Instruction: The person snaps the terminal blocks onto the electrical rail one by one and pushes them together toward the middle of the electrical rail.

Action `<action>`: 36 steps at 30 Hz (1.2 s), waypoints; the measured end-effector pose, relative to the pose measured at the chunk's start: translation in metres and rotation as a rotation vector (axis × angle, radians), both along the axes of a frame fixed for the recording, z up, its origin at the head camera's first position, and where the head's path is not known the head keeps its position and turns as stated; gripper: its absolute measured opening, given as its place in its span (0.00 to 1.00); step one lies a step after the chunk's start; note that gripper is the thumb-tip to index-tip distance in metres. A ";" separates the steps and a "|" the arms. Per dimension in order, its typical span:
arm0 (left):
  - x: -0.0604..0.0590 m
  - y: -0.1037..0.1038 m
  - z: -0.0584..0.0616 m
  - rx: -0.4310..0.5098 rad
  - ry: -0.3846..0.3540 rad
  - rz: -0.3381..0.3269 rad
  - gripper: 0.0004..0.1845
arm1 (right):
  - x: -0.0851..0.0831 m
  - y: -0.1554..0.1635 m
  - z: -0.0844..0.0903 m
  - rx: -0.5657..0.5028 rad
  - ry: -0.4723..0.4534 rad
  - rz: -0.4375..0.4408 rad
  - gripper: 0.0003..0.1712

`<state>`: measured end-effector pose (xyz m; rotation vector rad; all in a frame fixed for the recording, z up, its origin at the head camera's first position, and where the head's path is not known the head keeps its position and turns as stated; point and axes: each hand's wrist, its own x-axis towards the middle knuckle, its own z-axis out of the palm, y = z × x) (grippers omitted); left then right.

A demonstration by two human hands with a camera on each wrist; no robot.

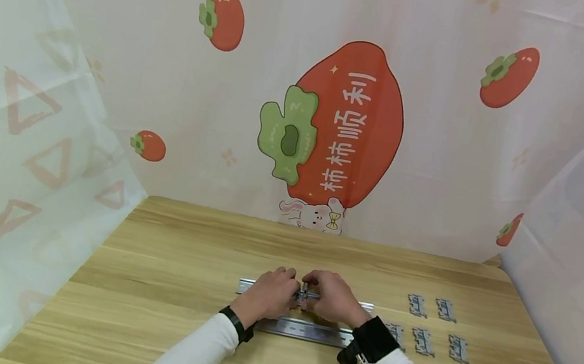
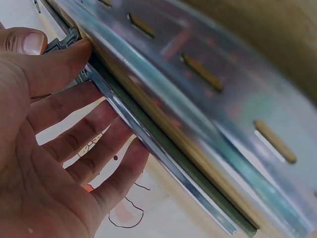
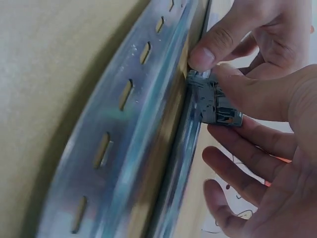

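Note:
Two slotted metal rails lie side by side on the wooden table [image 1: 170, 252]. The far rail [image 1: 366, 307] carries a small grey clip [image 1: 303, 293], where both hands meet. My left hand [image 1: 273, 292] pinches the clip [image 2: 62, 43] between thumb and forefinger, and its other fingers [image 2: 99, 144] lie along the rail's edge [image 2: 163, 148]. My right hand [image 1: 333, 298] holds the same clip [image 3: 215, 106] from the other side, thumb on top and fingers [image 3: 247, 144] beneath. The near rail [image 1: 302, 330] lies in front of my wrists, untouched.
Several loose grey clips [image 1: 424, 341] lie in two rows on the table, to the right of the rails. Printed curtains [image 1: 335, 131] close off the back and both sides. Each wrist wears a black band [image 1: 372, 340].

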<state>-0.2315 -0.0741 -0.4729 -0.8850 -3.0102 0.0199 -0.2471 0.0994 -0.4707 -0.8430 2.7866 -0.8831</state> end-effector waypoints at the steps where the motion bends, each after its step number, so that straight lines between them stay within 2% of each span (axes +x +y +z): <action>1: 0.000 0.000 0.000 0.000 0.000 0.001 0.14 | 0.001 0.000 0.000 0.005 0.004 -0.006 0.25; 5: 0.000 -0.001 0.000 0.011 0.005 -0.004 0.14 | 0.005 -0.001 0.000 0.008 0.009 -0.016 0.26; 9: 0.001 -0.001 -0.001 0.019 0.014 -0.011 0.14 | 0.006 0.002 -0.001 -0.012 0.016 0.018 0.27; 13: 0.002 -0.001 -0.001 0.013 0.006 -0.010 0.14 | 0.007 0.008 -0.003 -0.036 0.014 0.057 0.34; 17: 0.003 0.000 0.000 0.008 -0.004 0.000 0.15 | 0.007 0.016 -0.003 -0.042 0.014 0.060 0.39; 25: 0.002 0.001 -0.001 0.001 0.009 0.018 0.15 | 0.006 0.046 0.004 0.010 0.011 -0.045 0.36; 36: 0.004 0.000 -0.001 0.026 0.013 0.015 0.15 | 0.002 0.115 0.013 0.180 0.095 -0.133 0.31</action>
